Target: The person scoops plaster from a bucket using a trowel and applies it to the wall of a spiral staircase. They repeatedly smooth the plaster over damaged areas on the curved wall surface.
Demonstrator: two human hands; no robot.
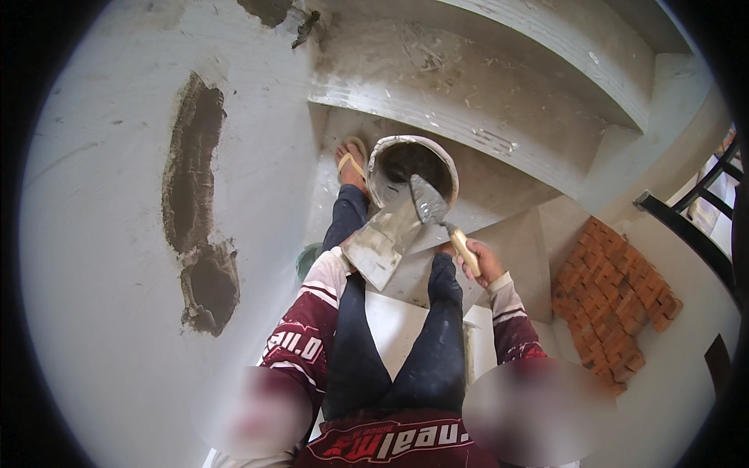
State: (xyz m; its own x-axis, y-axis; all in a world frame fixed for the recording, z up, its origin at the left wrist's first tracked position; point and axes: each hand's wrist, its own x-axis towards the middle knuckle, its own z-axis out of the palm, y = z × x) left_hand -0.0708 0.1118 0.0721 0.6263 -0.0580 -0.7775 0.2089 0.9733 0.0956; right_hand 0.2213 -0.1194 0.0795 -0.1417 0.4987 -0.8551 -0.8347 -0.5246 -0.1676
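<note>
My right hand grips the wooden handle of a pointed trowel. Its grey, mortar-smeared blade lies over the near rim of a round bucket. Dark wet mortar shows inside the bucket. My left hand holds a flat rectangular plastering trowel from below, so most of its fingers are hidden. The plate is smeared with grey mortar, and its far end reaches the bucket's near side. The pointed blade overlaps that far end; whether the two touch I cannot tell.
Long dark mortar patches run along the pale wall on the left. Concrete steps rise beyond the bucket. My sandalled foot stands left of it. Stacked orange bricks and a black metal railing are at right.
</note>
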